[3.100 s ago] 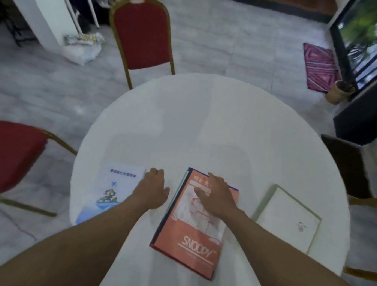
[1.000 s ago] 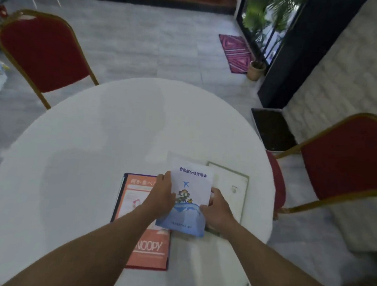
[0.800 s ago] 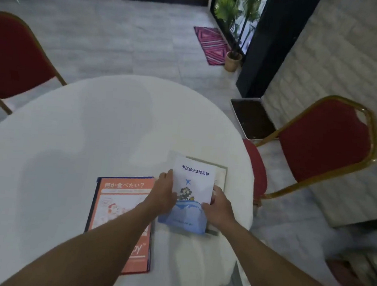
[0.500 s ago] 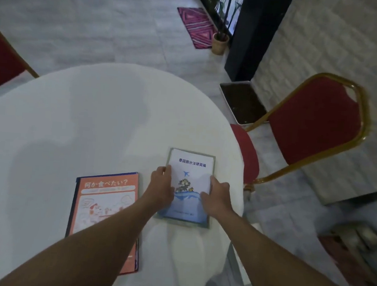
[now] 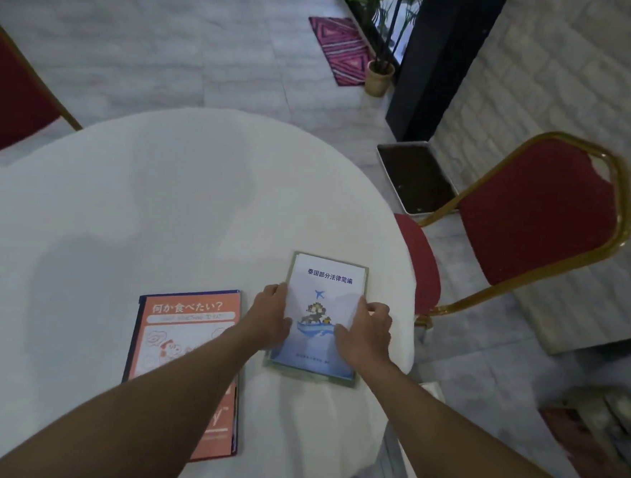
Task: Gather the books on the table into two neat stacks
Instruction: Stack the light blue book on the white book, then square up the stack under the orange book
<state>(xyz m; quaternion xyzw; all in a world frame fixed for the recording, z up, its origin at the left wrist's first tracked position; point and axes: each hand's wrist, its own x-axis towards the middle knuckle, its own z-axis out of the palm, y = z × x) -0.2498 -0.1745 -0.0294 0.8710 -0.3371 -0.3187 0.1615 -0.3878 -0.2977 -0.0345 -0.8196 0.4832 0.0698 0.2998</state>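
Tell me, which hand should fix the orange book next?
Probably the left hand. It rests on the blue booklet's left edge, right beside the orange book. The right hand sits on the booklet's far side.

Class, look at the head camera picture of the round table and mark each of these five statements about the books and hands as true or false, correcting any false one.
1. The blue and white booklet lies on top of the green-edged book. True.
2. The left hand rests on the orange book. False: it is at the left edge of the booklet; only the forearm passes over the orange book.
3. The right hand is at the booklet's right edge. True.
4. The orange book is stacked on the booklet. False: it lies apart, to the left of that stack.
5. The red chair on the right carries a book. False: its visible seat and back show none.
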